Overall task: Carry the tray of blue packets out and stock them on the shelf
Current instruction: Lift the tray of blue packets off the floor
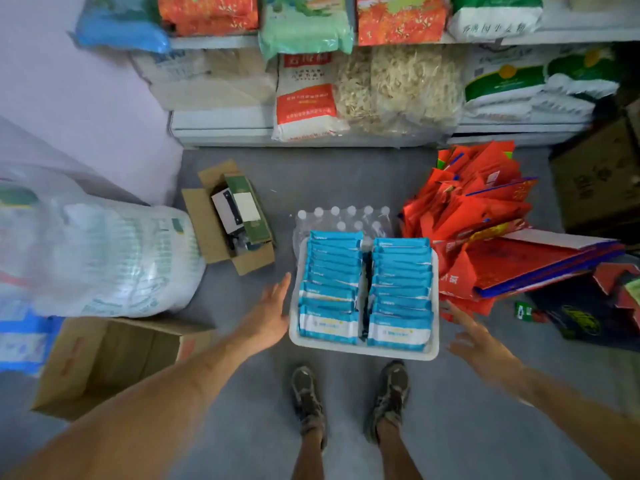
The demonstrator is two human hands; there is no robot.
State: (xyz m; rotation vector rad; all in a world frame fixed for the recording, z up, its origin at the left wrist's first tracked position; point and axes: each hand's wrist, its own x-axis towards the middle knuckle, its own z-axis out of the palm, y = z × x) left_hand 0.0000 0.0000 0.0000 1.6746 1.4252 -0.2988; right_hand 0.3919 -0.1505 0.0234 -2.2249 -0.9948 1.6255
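Note:
A white tray rests on a shrink-wrapped pack of water bottles on the grey floor, straight ahead of my feet. Two rows of blue packets stand in it, overlapping front to back. My left hand hovers open just off the tray's left edge, palm facing the tray, apart from it. My right hand is open and blurred beside the tray's right edge, also holding nothing.
A heap of red bags lies right of the tray. An open carton sits to the left, a larger cardboard box at near left, bulky plastic-wrapped goods beyond it. Shelves with sacks fill the back.

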